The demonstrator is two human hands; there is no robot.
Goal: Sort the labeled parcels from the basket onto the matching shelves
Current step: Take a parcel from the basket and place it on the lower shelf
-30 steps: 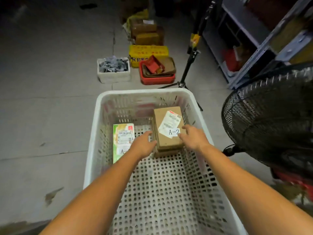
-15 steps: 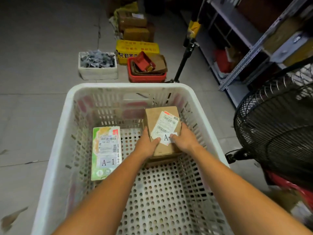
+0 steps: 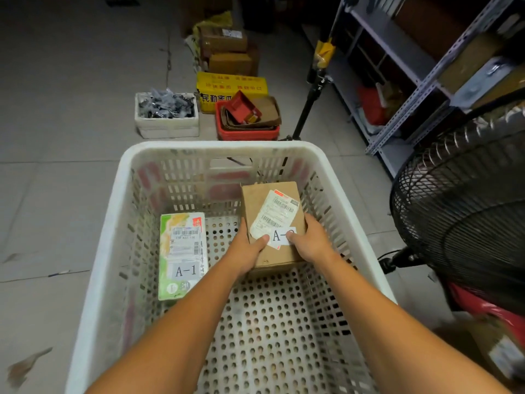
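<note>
The brown cardboard parcel (image 3: 254,204) is inside the white perforated plastic basket (image 3: 221,146), towards its far right corner, close to the right wall. Both hands hold it. The left hand (image 3: 245,251) grips its near left edge with the thumb laid across the top face, touching the printed shipping label (image 3: 277,213). The right hand (image 3: 309,243) grips its near right edge, and its thumb covers the last character of a small white sticker (image 3: 279,237) that reads "A-". The other fingers of both hands run down the sides, out of sight. Whether the parcel rests on the basket's bottom or is lifted off it cannot be told.

A flat green-and-white packet (image 3: 181,251) marked "A-1" lies on the basket's bottom by the left wall, well apart from the held parcel.

Past the basket on the grey concrete floor (image 3: 56,109) stand a white foam box (image 3: 166,126) of dark small items, a red plastic crate (image 3: 247,133) holding brown and red pieces, a yellow printed carton (image 3: 231,83) and plain brown cartons (image 3: 227,52). A black tripod stand (image 3: 309,100) rises beside them. Grey metal shelves (image 3: 426,81) fill the upper right, and a black wire-guarded fan (image 3: 468,209) stands just right of the basket.
</note>
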